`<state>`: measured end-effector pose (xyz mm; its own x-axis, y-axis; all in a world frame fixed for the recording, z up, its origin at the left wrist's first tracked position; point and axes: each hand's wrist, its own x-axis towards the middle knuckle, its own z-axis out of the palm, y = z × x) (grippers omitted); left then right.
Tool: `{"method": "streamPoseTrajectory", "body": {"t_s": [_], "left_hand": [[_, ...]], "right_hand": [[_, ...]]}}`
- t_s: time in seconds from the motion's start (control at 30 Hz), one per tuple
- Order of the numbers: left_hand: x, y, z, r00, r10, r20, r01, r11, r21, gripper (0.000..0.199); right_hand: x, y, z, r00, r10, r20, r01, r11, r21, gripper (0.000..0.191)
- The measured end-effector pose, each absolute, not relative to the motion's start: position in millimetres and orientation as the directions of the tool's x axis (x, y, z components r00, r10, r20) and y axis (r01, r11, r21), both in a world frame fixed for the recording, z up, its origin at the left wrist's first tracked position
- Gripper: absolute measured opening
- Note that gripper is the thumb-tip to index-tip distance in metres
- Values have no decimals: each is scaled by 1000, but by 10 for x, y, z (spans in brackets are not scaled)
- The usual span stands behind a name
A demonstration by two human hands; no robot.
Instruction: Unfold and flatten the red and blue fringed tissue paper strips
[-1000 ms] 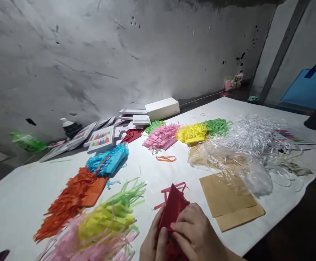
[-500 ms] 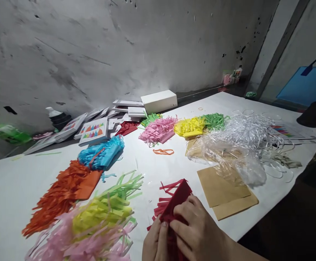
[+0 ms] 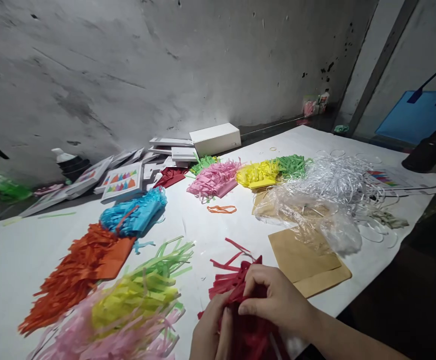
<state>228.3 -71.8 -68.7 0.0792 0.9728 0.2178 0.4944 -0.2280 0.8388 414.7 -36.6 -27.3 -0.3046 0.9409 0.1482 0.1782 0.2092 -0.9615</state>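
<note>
No text, label, brand or number can be read anywhere. The card [image 3: 121, 181] at about eleven o'clock on the table bears only rows of coloured triangles, and the printed sheet [image 3: 385, 178] at about two o'clock only coloured shapes; any lettering there is too small to make out

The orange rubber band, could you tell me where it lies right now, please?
In the head view, the orange rubber band lies alone on the white table, mid-frame, just in front of the pink fringe.
</note>
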Motion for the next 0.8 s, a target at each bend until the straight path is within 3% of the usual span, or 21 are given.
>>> {"method": "streamPoseTrajectory", "body": {"t_s": [0.03,0.1,0.17,0.2,0.23,0.3,0.4,0.47,0.57,0.67,0.8], "left_hand": [[2242,-697,-683,152,956,250,550,-292,783,29],[2169,-662,-674,271,915,300,636,-404,657,26],[2112,-632,-668,349,872,343,683,-487,544,24],[2089,-617,-667,378,850,367,698,-523,490,22],[2068,-601,-669,413,823,389,705,-560,436,21],[2031,-564,-677,465,779,421,714,-611,343,24],[2007,-511,-679,453,744,490,749,-616,244,40],[2024,-487,-653,451,693,562,748,-637,186,46],[2087,-468,-566,432,659,615,704,-673,226,37],[2127,-449,-444,376,693,615,696,-649,307,16],[2016,-441,-329,497,640,586,672,-711,207,17]], "right_hand": [[4163,-362,-249,-289,920,265,259,341,-904,20],[4173,-372,-227,-294,801,521,453,597,-662,9],[4165,-390,-241,-370,664,650,556,719,-418,25],[4161,-394,-257,-410,638,652,562,740,-370,32],[4160,-393,-272,-440,647,623,553,742,-380,33],[4175,-374,-286,-449,733,511,519,680,-518,25],[4226,-318,-241,-347,896,276,467,420,-778,13],[4254,-282,-190,-298,944,140,415,260,-872,9],[4256,-262,-161,-310,951,1,316,105,-943,10],[4239,-276,-198,-280,960,-26,230,41,-972,14],[4304,-275,-261,-75,994,80,173,92,-981,10]]}}
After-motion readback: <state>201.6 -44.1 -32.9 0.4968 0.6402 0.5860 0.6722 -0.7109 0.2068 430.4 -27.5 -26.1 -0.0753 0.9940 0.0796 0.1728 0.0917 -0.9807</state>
